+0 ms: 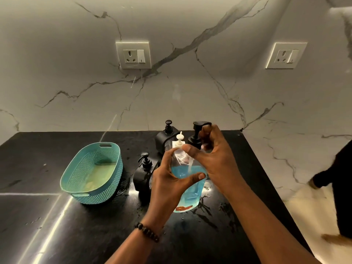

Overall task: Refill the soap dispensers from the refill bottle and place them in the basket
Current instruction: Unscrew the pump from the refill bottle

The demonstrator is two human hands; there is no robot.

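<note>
Basket (91, 174): teal perforated plastic, oval, with cut-out handles at both ends; stands on the black bench (38, 216) left of centre, nothing visible inside. Judged light and fairly stiff; lift by the end handles.
Front dispenser (142, 176): black, squat, pump fitted; stands just right of the basket and just left of the left hand. Judged rigid; fill level cannot be read through the opaque body. Grip around the body, not the pump neck.
Rear dispenser (165, 139): black, pump fitted, near the back edge of the bench.
Left hand (167, 185): fingers and thumb curled around the clear bottle's body, gripping it.
Clear bottle (187, 180): transparent, roughly half full of blue liquid, held upright at bench centre. Judged moderately heavy and slippery.
White pump (179, 139): shows just behind the clear bottle's top; which container it belongs to cannot be told.
Right hand (213, 159): fingers hooked over the black pump head (200, 130), thumb against the clear bottle's shoulder. Its dip tube appears to run into the blue liquid.
Bench surface: wet spots around the bottle base and toward the front edge; expect reduced friction on anything set down there.
</note>
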